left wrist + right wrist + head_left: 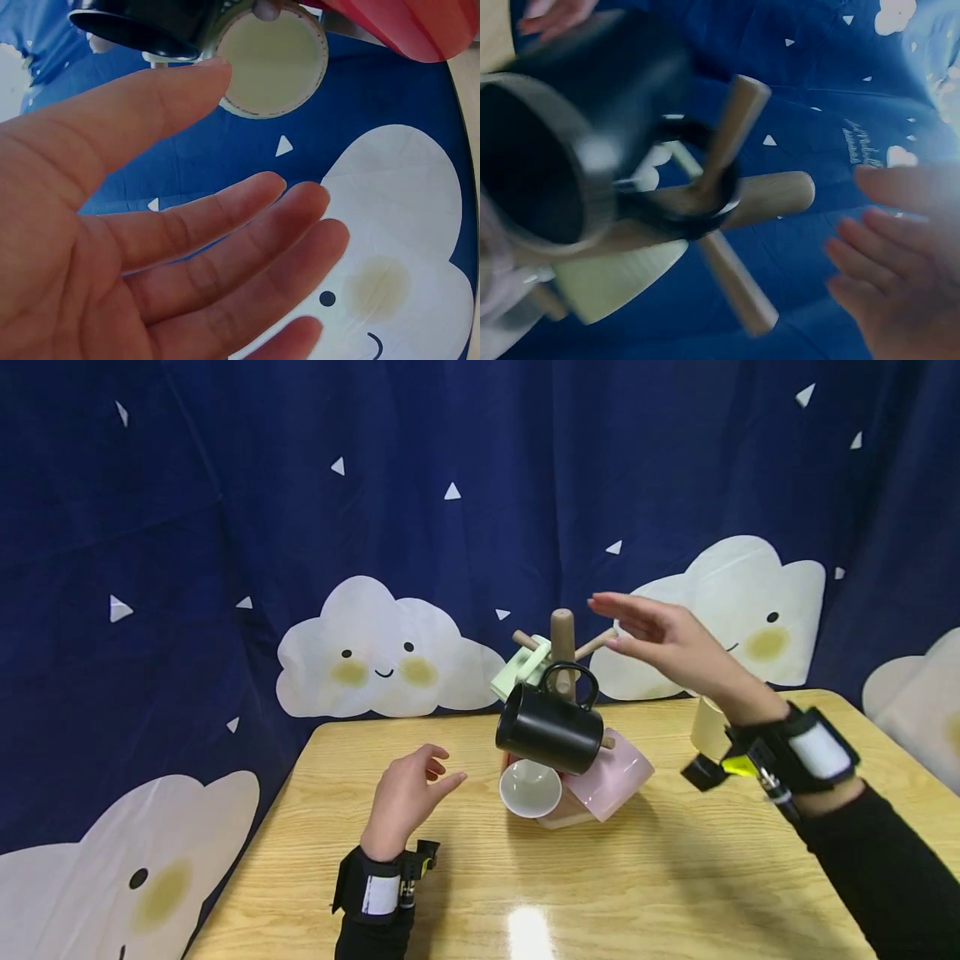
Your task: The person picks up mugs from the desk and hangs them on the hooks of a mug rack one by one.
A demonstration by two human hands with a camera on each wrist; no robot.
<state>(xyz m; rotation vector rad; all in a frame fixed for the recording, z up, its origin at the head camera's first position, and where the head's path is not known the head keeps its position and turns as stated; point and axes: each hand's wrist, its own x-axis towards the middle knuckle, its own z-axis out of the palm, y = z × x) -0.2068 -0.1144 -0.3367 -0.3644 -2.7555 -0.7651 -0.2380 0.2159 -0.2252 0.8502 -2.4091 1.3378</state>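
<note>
A black mug (551, 727) hangs by its handle on a peg of a wooden mug tree (562, 631). Around the tree are a pale green mug (517, 672), a pink mug (611, 774) and a mug with a white inside (530, 789). My right hand (660, 635) is held in the air right of the post, fingers extended, touching nothing; the right wrist view shows it apart from the pegs. To the left of the mugs, my left hand (408, 793) hovers over the table with relaxed, parted fingers and holds nothing. In the left wrist view a red mug (420, 22) shows at the top.
A cream cup (708, 729) stands at the table's back right, partly hidden by my right wrist. Behind the wooden table (360, 752) hangs a dark blue curtain (375, 527) with white clouds and triangles.
</note>
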